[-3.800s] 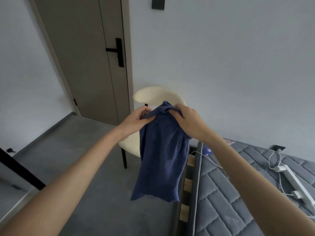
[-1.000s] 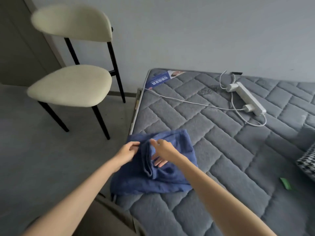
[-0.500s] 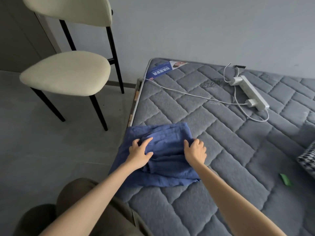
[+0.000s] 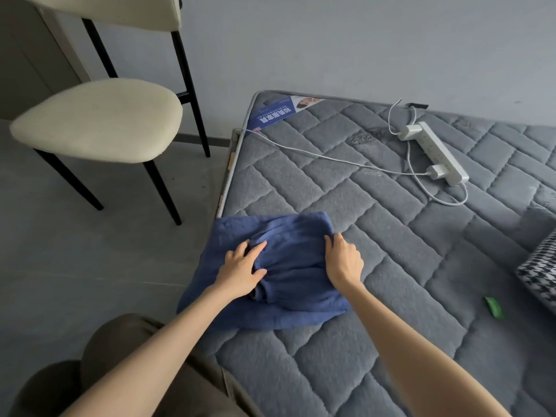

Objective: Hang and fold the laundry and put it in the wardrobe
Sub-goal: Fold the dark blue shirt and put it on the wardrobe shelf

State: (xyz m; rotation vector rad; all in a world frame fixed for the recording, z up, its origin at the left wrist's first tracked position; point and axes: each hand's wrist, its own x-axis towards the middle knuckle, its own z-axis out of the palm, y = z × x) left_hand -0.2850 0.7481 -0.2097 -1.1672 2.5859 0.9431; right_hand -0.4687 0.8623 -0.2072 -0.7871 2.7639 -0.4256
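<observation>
**Folding step — blue garment pressed flat on the mattress corner**

The blue garment (image 4: 282, 284) lies on the left edge of the mattress (image 4: 391, 236), with its left side hanging a little past that edge. It is soft, crinkled cloth, doubled over itself. A bunched ridge runs down the middle and the outline is roughly square.

- Left hand (image 4: 240, 272): flat on the cloth at its 9 o'clock side, fingers spread, pressing down and holding nothing.
- Right hand (image 4: 343, 263): at the 3 o'clock edge, fingers together and nearly straight along the fold. It looks like pressing rather than pinching.

My reading is that the fold is in hand but not finished. The next move calls for smoothing out the ridge, then another fold — the wardrobe comes later.

Further out:
- A cream chair (image 4: 99, 118) stands on the floor at 10 o'clock.
- A white power strip (image 4: 436, 152) and its cable (image 4: 316, 155) lie at 1 to 2 o'clock, well apart from the garment.
- A green scrap (image 4: 493, 307) and a houndstooth cushion (image 4: 538, 272) are at 3 o'clock.
</observation>
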